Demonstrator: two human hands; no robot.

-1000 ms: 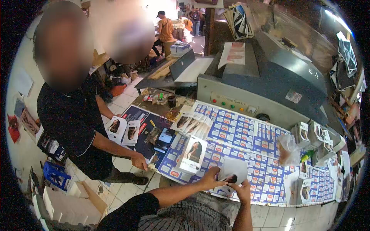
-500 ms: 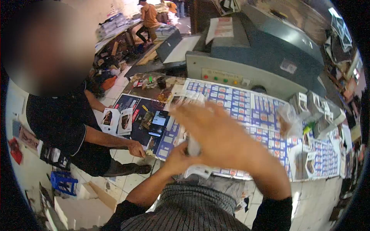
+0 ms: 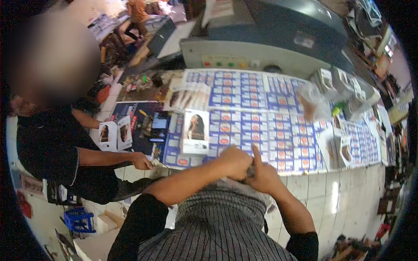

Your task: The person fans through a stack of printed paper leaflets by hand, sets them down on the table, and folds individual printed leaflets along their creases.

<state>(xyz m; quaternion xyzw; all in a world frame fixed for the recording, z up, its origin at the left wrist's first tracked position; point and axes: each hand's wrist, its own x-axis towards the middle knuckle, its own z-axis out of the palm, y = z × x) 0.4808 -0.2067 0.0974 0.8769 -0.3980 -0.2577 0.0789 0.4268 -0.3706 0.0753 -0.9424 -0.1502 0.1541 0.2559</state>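
torso at 6 o'clock: grey shirt [image 3: 211, 228] with skinny black pinstripes running lengthwise, kinda bunched toward its 12 | left sleeve [image 3: 138, 226] at 7: plain black, ends round the elbow | right sleeve [image 3: 304, 246] at 5: same black deal | forearms [image 3: 191, 179], left hand [image 3: 235, 162], right hand [image 3: 264, 177]: all bare

A small greyish item [image 3: 250, 171], mostly hidden, seems held between the hands [image 3: 237, 162].

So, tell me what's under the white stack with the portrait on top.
Blue-and-white printed sheets show on both sides of the white stack; whatever lies directly beneath it is covered.
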